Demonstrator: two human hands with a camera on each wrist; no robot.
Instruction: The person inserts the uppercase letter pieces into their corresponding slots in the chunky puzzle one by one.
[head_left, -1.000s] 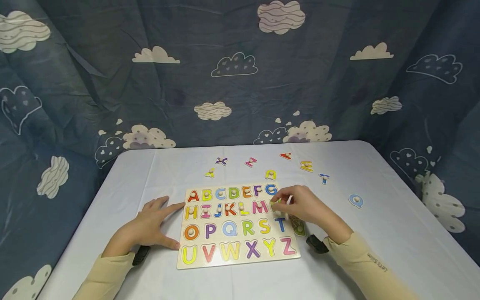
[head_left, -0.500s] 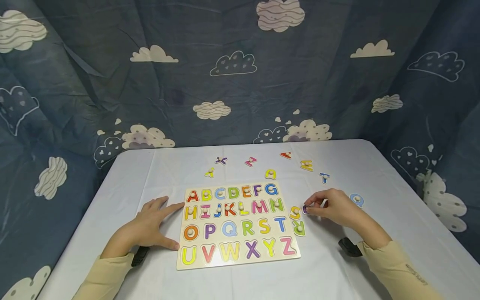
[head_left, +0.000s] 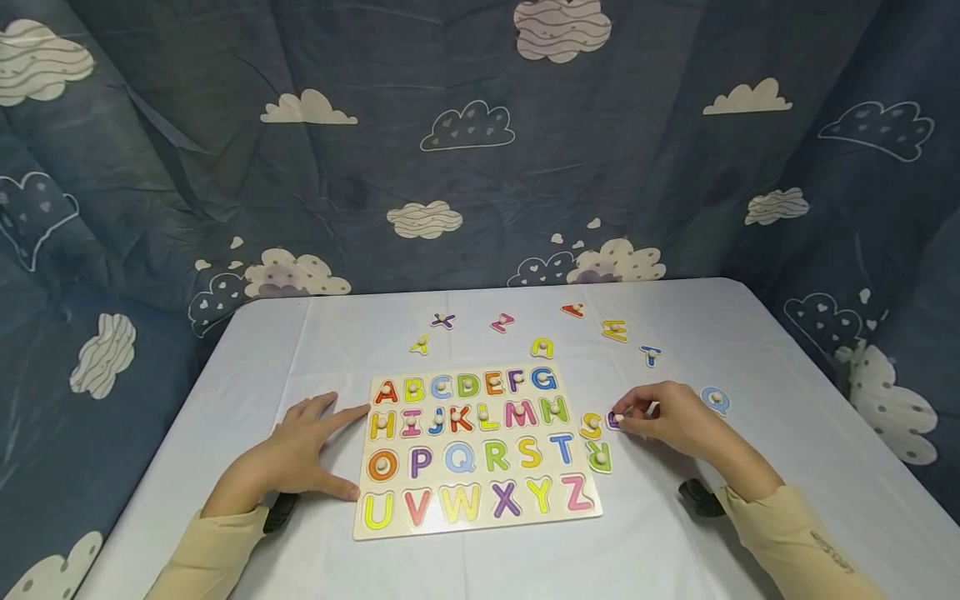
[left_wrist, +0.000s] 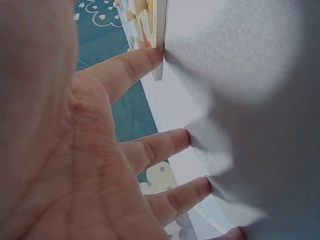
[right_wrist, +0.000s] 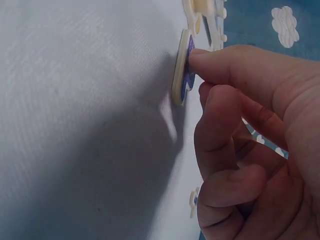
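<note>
A wooden alphabet puzzle board (head_left: 480, 530) lies flat on the table. Several of its letters, A through O, carry knobs. The left hand (head_left: 296, 450) is spread at the board's left side, with index fingertip and thumb tip at its edge. In the left wrist view the other fingertips (left_wrist: 182, 137) rest on the white cloth. Right of the board, the right hand (head_left: 667, 417) pinches a small purple letter piece (right_wrist: 190, 75), partly covered by the fingers. Beside that piece lie a yellow S piece (head_left: 590, 426) and a green R piece (head_left: 598, 457).
Behind the board are loose knobbed letters: yellow Y (head_left: 420, 345), purple X (head_left: 442, 322), pink Z (head_left: 502, 322), yellow U (head_left: 542, 348), red V (head_left: 572, 311), yellow W (head_left: 613, 332) and blue T (head_left: 649, 357). A light blue Q (head_left: 715, 401) lies beyond the right hand.
The right hand has left the green N in the board's second row and moved right to the purple piece, which it now pinches. The left hand has stayed put.
</note>
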